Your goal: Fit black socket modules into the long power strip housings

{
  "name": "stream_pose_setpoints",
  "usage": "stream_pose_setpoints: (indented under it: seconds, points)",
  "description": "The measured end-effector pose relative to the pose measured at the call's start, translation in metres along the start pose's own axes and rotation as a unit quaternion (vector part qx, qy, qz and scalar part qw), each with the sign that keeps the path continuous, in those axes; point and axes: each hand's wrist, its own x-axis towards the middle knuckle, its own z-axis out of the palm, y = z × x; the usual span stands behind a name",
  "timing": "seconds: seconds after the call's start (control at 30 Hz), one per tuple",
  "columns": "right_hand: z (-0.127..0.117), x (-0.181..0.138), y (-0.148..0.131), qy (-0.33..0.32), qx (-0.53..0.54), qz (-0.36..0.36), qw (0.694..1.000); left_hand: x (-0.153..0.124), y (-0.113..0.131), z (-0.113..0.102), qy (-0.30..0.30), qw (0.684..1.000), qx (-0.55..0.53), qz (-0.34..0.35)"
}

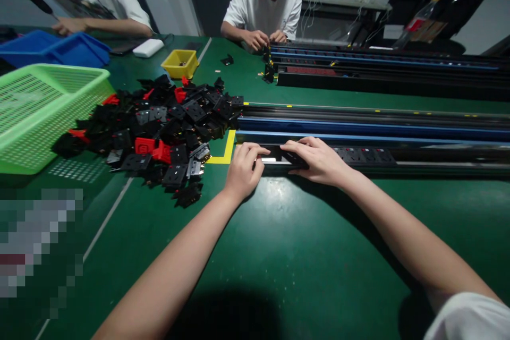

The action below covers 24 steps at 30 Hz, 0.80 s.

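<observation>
My left hand (244, 167) curls around the left end of a long black power-strip rail (438, 162) lying across the green table. My right hand (316, 159) rests on top of the same rail just to the right, its fingers pressing on a black socket module (283, 158) set into the channel. Several black socket modules (366, 155) with red marks sit in the rail further right. A heap of loose black and red socket modules (159, 127) lies just left of my left hand.
A green mesh basket (35, 111) stands at the left edge, with blue bins (56, 48) and a yellow tray (180, 62) behind. More long rails (378, 122) lie beyond mine. A person opposite (263, 5) handles parts; another person's arm (99, 25) rests at far left.
</observation>
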Motion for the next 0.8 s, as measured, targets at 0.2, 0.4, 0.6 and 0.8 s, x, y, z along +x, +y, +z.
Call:
stream_pose_setpoints:
  seconds: [0.2,0.4,0.6,0.8]
  points:
    - [0.001,-0.001,0.0,-0.015,-0.015,0.005,1.0,0.0,-0.003,0.003,0.013,1.0,-0.001,-0.015]
    - [-0.004,-0.003,-0.002,-0.004,0.017,0.008,1.0,-0.001,-0.003,0.002,0.021,0.999,0.001,-0.025]
    - [-0.003,-0.002,-0.009,-0.048,-0.08,-0.006,0.996,-0.002,-0.003,0.002,0.026,0.999,-0.005,-0.035]
    - [0.0,0.0,-0.01,-0.068,-0.1,0.002,0.993,-0.001,-0.002,0.002,0.024,0.999,-0.005,-0.04]
